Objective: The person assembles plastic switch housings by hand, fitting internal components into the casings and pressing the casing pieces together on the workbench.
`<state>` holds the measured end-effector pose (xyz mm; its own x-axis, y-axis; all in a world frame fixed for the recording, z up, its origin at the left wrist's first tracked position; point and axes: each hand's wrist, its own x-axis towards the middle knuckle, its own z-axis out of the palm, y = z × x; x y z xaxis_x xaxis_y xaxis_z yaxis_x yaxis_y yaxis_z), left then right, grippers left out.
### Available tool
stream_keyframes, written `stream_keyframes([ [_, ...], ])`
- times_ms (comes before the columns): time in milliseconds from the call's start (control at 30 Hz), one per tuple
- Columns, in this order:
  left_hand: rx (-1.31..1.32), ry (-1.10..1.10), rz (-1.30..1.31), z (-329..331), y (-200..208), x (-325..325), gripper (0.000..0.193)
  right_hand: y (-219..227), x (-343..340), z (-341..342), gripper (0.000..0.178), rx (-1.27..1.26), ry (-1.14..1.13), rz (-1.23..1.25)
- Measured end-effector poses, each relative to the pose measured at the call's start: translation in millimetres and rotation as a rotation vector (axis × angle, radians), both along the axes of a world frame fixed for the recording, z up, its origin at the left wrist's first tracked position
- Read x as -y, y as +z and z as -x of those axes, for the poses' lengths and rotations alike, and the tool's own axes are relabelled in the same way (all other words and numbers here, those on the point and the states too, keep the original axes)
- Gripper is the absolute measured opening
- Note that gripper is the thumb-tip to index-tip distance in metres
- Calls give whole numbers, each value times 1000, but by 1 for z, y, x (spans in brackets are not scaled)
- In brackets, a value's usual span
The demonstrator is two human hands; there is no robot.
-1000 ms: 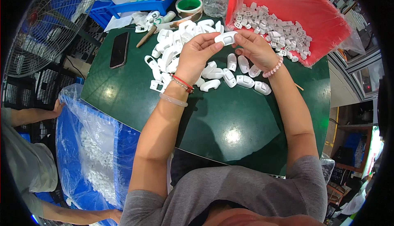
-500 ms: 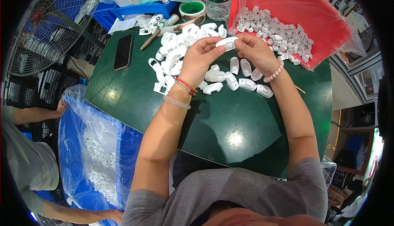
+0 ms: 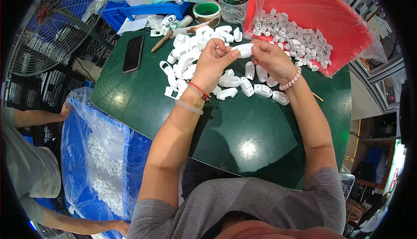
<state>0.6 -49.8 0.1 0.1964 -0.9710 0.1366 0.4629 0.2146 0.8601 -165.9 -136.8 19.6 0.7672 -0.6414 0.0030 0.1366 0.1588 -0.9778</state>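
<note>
Both hands clamp one white plastic clip above the far tabletop, its long axis left-right, the left hand pinching its left end and the right hand its right end (neither nearer), loose clips just below.

Your left hand and right hand pinch one white plastic housing between them above the green table, pile of white housings behind the left, red bag of small white clips beyond the right, phone far left
</note>
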Motion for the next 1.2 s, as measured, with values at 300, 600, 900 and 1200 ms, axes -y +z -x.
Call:
stream_keyframes([
  [300,-25,21,25,5,3,-2,23,3,-3,0,27,-25,-73,57],
  [600,1206,924,84,-13,17,-6,28,3,20,4,30,-280,-501,394],
  [900,1768,766,-541,-18,5,-12,40,4,16,4,35,-921,-148,722],
  [1200,854,508,104,-3,18,-5,30,-24,33,21,20,-900,-469,1289],
])
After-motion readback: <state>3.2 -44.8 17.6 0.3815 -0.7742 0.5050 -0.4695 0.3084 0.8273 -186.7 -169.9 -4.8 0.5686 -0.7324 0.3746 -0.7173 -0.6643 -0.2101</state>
